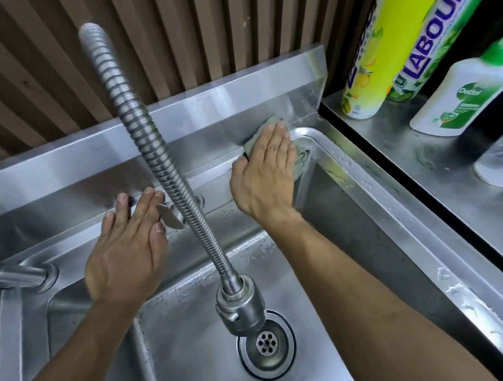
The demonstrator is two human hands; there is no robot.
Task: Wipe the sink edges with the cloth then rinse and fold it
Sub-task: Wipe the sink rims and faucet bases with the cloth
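Stainless sink (371, 200) against slatted wall: right hand (265, 171), fingers straight and together, presses grey-green cloth (301, 160) flat on back-right rim corner; left hand (127, 245) rests spread beside flexible faucet (154, 155); best wiped with even pressure along the edges.

Two bare forearms reach in from the bottom edge, no sleeves on either; the left hand (124, 251) and the right hand (265, 171) wear no gloves, rings, watch or bracelets; fingernails are short and unpainted; tendons and veins ridge the hand backs.
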